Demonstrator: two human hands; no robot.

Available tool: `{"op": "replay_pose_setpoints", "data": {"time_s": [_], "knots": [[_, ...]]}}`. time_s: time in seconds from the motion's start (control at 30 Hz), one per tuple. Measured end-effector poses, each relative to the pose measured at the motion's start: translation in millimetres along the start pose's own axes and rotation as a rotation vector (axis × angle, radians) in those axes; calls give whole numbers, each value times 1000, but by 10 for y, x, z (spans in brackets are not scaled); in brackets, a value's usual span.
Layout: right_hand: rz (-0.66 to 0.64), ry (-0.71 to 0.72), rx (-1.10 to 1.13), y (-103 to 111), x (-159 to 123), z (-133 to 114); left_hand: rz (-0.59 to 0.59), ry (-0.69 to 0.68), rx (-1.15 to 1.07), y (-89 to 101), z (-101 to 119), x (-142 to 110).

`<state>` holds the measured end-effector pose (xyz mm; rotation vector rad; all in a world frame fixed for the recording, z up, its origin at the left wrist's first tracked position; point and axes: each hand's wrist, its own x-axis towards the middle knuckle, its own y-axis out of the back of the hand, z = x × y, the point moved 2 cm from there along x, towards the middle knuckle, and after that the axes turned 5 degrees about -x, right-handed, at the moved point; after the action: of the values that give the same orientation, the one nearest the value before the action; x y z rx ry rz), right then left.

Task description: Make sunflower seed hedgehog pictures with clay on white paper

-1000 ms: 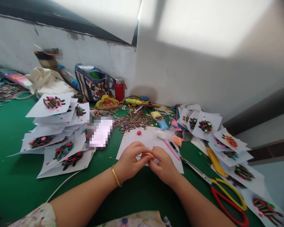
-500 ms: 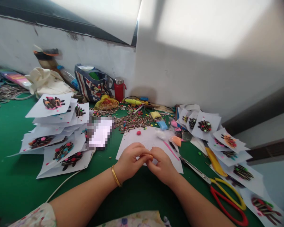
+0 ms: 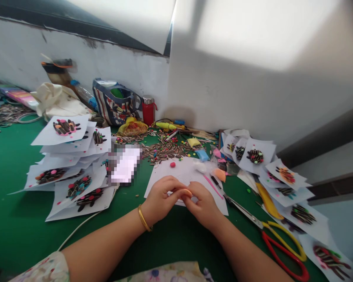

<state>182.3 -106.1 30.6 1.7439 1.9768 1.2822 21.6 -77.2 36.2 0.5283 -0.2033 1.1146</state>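
Above a white sheet of paper [image 3: 159, 176], my left hand [image 3: 164, 199] and my right hand [image 3: 202, 203] meet with fingertips together. A small piece of orange clay [image 3: 188, 192] shows between the thumbs and fingers of both hands; most of it is hidden. On the sheet lie a red clay ball [image 3: 172, 165] behind my hands and a thin pink clay strip [image 3: 213, 187] to their right. An orange clay lump [image 3: 219, 175] sits by the sheet's right edge. Faint marks are on the paper, partly covered by my hands.
Large scissors [image 3: 261, 225] with red and yellow handles lie at the right, near a yellow-handled tool [image 3: 267, 199]. Stacked seed-decorated papers [image 3: 76, 156] stand left, more [image 3: 282, 176] right. Sunflower seeds [image 3: 164, 150] spread behind the sheet, before a red flask [image 3: 148, 111] and a patterned bag [image 3: 114, 103].
My fingers have shifted slightly around the orange clay, the left thumb now lying higher across it. The things on the table are where they were.
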Motion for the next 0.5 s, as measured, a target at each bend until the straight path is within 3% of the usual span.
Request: {"op": "replay_pose_setpoints", "data": {"time_s": [0.13,0.27,0.5], "knots": [[10,-2,41,30,5,-16,21,11,6,6,7,0],[22,-14,20,27,-3,-5,-30,16,26,-6,23,-1],[26,-14,27,30,-11,8,15,25,18,1,-2,-1]]}}
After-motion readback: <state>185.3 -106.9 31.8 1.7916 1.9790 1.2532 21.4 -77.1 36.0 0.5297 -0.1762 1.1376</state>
